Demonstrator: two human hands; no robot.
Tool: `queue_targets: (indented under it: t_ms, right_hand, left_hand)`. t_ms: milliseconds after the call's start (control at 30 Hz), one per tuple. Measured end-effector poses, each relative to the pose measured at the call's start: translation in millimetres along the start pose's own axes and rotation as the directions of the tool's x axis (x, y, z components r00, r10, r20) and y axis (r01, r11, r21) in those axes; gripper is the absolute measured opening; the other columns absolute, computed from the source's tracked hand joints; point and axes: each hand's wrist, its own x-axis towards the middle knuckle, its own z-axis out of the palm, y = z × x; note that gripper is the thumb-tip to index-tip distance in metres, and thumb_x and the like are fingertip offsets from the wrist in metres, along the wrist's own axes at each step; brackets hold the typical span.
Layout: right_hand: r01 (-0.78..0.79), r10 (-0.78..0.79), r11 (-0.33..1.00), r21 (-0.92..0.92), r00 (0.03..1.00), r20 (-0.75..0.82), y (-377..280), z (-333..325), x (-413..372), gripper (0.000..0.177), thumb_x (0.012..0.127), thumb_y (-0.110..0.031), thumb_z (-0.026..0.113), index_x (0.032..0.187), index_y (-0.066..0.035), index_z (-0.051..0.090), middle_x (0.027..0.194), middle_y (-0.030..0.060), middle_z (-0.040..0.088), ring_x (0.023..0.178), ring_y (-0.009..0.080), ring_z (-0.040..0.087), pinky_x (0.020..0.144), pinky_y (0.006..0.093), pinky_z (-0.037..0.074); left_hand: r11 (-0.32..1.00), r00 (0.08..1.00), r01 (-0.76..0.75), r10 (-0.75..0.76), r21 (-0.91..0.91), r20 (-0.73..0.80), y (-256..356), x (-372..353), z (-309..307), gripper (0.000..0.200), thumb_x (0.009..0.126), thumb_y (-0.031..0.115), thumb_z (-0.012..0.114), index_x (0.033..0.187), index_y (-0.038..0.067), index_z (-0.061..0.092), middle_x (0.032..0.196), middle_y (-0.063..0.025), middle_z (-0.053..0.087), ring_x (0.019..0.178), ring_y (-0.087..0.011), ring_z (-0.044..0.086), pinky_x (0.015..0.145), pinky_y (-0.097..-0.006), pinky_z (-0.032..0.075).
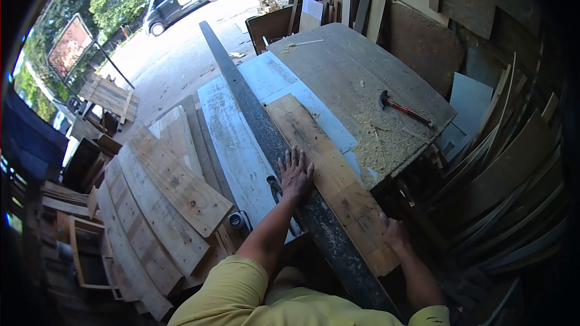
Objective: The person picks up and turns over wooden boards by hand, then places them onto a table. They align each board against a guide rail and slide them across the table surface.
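A light wooden plank (329, 172) with knots and nail holes lies lengthwise in front of me, alongside a long dark beam (257, 118) scuffed with pale marks. My left hand (296, 175) rests flat with its fingers spread, across the beam and onto the plank's left edge. At the plank's near right edge, my right hand (396, 233) is curled around the side; part of its fingers is hidden. A black handle-like tool (275, 187) sits beside the beam, next to my left wrist.
A red-handled hammer (406, 108) lies among sawdust (380, 145) on the worktable (344, 54). Several stacked boards (175, 181) and a tape measure (237, 220) are at left. Leaning panels (513, 175) crowd the right. A truck (175, 3) stands outside.
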Motion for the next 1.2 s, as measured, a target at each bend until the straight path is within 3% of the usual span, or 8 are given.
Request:
queue_targets:
  t_ms: [567, 633, 733, 800, 833, 900, 1000, 1200]
  right_hand:
    - [0.008, -0.012, 0.999, 0.05, 0.997, 0.072, -61, 0, 60, 0.071, 0.097, -0.058, 0.031, 0.089, 0.003, 0.067, 0.091, 0.0301, 0.065, 0.092, 0.0476, 0.062, 0.082, 0.0522, 0.049]
    - [0.147, -0.139, 0.951, 0.271, 0.989, -0.049, -44, 0, 58, 0.063, 0.1, -0.052, 0.033, 0.093, 0.003, 0.065, 0.097, 0.0266, 0.064, 0.096, 0.0454, 0.061, 0.084, 0.0479, 0.049]
    - [0.164, -0.116, 0.832, 0.53, 0.986, -0.122, 6, -9, 51, 0.053, 0.102, -0.043, 0.037, 0.099, 0.002, 0.064, 0.101, 0.0216, 0.063, 0.099, 0.042, 0.06, 0.086, 0.0436, 0.048]
    - [0.399, -0.139, 0.695, 0.597, 0.89, -0.434, 26, -21, 39, 0.041, 0.102, -0.034, 0.043, 0.105, 0.001, 0.064, 0.103, 0.0186, 0.064, 0.099, 0.0383, 0.06, 0.088, 0.0412, 0.047]
    - [0.399, -0.138, 0.696, 0.597, 0.89, -0.434, 29, -22, 33, 0.041, 0.102, -0.034, 0.043, 0.105, 0.001, 0.064, 0.103, 0.0186, 0.064, 0.099, 0.0383, 0.06, 0.088, 0.0412, 0.047]
    - [0.513, -0.362, 0.83, 0.219, 0.794, -0.489, 20, -30, 11, 0.036, 0.098, -0.032, 0.051, 0.11, -0.001, 0.063, 0.108, 0.0168, 0.064, 0.1, 0.0359, 0.06, 0.091, 0.0424, 0.046]
    - [0.574, -0.518, 0.819, 0.027, 0.758, -0.396, -7, -28, -9, 0.038, 0.093, -0.033, 0.057, 0.111, 0.0, 0.063, 0.113, 0.0168, 0.063, 0.103, 0.0346, 0.059, 0.091, 0.043, 0.046]
    - [0.563, -0.506, 0.826, 0.022, 0.759, -0.41, -14, -4, -10, 0.048, 0.09, -0.043, 0.057, 0.108, 0.002, 0.063, 0.113, 0.0173, 0.063, 0.103, 0.0346, 0.058, 0.089, 0.0446, 0.045]
  left_hand:
    - [0.998, 0.999, -0.044, 0.044, 0.052, 0.006, -9, 5, 12, 0.057, 0.099, 0.043, 0.033, 0.148, 0.013, 0.034, 0.159, -0.0076, 0.019, 0.147, -0.0311, 0.011, 0.117, -0.0521, 0.002]
    - [0.998, 0.999, -0.046, 0.046, 0.042, 0.002, -8, 4, 11, 0.056, 0.1, 0.042, 0.032, 0.148, 0.014, 0.034, 0.159, -0.0064, 0.019, 0.148, -0.0302, 0.01, 0.117, -0.0514, 0.002]
    - [0.999, 0.998, -0.014, 0.012, 0.046, 0.058, -1, 3, 5, 0.056, 0.1, 0.04, 0.03, 0.149, 0.014, 0.032, 0.16, -0.0062, 0.018, 0.148, -0.0296, 0.01, 0.118, -0.0496, 0.001]
    - [0.999, 0.999, -0.029, 0.027, 0.037, 0.047, -5, 3, 8, 0.056, 0.1, 0.041, 0.031, 0.149, 0.015, 0.033, 0.16, -0.0054, 0.018, 0.148, -0.029, 0.01, 0.118, -0.0496, 0.001]
    - [0.999, 0.999, -0.034, 0.033, 0.031, 0.024, -6, 3, 10, 0.056, 0.1, 0.042, 0.031, 0.149, 0.016, 0.033, 0.159, -0.0047, 0.019, 0.148, -0.0285, 0.01, 0.118, -0.0496, 0.001]
    - [0.998, 0.999, -0.039, 0.038, 0.039, 0.011, -5, 2, 10, 0.055, 0.1, 0.043, 0.031, 0.149, 0.016, 0.033, 0.159, -0.0048, 0.019, 0.148, -0.0281, 0.01, 0.118, -0.0494, 0.001]
    - [0.999, 1.0, -0.021, 0.02, 0.033, 0.021, -4, 2, 7, 0.055, 0.1, 0.042, 0.031, 0.149, 0.016, 0.034, 0.159, -0.0048, 0.019, 0.148, -0.0281, 0.01, 0.118, -0.0492, 0.001]
    - [0.995, 1.0, -0.008, 0.007, 0.096, 0.008, -7, 3, 10, 0.055, 0.1, 0.041, 0.03, 0.149, 0.015, 0.033, 0.159, -0.0058, 0.019, 0.148, -0.0281, 0.01, 0.118, -0.0492, 0.001]
